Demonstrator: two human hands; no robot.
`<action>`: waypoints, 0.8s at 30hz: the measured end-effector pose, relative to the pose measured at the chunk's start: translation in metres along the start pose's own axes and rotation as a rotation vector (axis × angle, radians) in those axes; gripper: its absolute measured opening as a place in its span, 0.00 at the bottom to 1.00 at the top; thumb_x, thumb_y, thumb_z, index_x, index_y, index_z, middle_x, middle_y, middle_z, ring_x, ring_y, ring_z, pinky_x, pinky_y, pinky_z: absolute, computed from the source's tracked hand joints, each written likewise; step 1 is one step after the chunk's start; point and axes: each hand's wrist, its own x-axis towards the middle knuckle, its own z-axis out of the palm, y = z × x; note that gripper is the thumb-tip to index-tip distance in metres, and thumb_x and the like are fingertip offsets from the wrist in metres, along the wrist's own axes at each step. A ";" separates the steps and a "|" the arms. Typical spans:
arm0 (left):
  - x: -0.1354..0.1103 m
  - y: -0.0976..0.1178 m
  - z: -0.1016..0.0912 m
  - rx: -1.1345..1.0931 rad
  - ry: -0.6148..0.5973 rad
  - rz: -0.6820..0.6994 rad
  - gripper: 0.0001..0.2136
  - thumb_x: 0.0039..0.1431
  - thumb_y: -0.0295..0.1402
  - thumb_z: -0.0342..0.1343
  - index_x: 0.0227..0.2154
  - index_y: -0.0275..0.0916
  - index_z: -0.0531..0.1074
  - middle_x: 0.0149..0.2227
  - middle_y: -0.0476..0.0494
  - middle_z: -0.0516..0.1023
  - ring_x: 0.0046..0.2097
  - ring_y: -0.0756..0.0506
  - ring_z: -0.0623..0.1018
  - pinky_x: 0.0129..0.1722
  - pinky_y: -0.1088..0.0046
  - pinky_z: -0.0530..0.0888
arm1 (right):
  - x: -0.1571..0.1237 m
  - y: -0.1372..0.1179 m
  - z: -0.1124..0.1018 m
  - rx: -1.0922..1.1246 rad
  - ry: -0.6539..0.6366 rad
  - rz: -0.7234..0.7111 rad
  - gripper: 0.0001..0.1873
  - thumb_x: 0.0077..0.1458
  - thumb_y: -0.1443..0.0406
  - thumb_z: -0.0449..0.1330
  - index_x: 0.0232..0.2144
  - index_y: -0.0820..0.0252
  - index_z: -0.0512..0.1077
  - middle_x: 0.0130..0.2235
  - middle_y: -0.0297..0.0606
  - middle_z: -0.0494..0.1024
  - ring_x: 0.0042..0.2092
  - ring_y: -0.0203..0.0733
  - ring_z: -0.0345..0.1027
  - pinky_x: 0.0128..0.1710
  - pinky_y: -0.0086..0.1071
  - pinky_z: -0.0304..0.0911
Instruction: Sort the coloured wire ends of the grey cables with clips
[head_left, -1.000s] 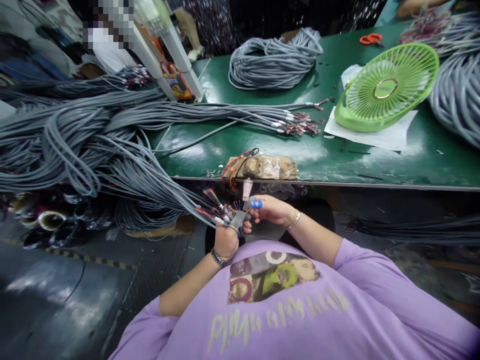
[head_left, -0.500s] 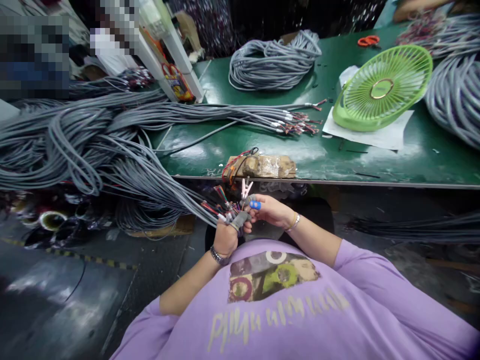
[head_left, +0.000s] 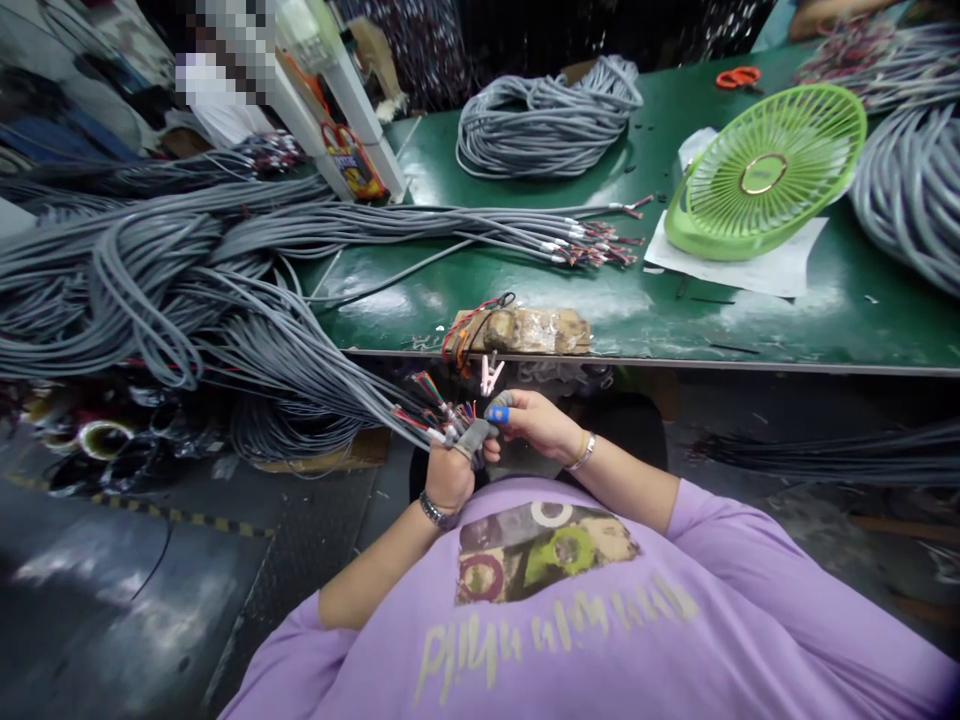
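Note:
My left hand (head_left: pixel 451 470), with a grey cot on one finger, is closed round the ends of a bundle of grey cables (head_left: pixel 315 385) whose coloured wires (head_left: pixel 442 408) fan out above it. My right hand (head_left: pixel 534 424), a blue cot on one fingertip, is closed on a small pink cutter (head_left: pixel 490 373) whose jaws point up beside the wire ends. Both hands sit close together below the front edge of the green table (head_left: pixel 525 280), above my lap. A wooden block (head_left: pixel 525 331) with red wires lies on the edge just above them.
A mass of grey cables (head_left: pixel 127 280) hangs off the table's left side. On the table lie a bundle with stripped ends (head_left: pixel 540 235), a coiled cable heap (head_left: pixel 547 120), a green fan (head_left: pixel 765 175) on paper and orange scissors (head_left: pixel 737 77). Another person (head_left: pixel 217 85) sits far left.
The pink cutter's jaws have opened and its tip has shifted slightly left toward the wire ends. My right hand has edged left and up. The left hand has hardly moved.

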 end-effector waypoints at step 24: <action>0.013 0.008 0.018 -0.021 -0.041 -0.013 0.12 0.45 0.40 0.65 0.23 0.34 0.75 0.18 0.48 0.76 0.19 0.50 0.75 0.19 0.77 0.73 | 0.039 -0.006 0.005 0.254 -0.005 -0.045 0.30 0.47 0.39 0.58 0.25 0.62 0.69 0.21 0.30 0.64 0.23 0.31 0.54 0.22 0.26 0.55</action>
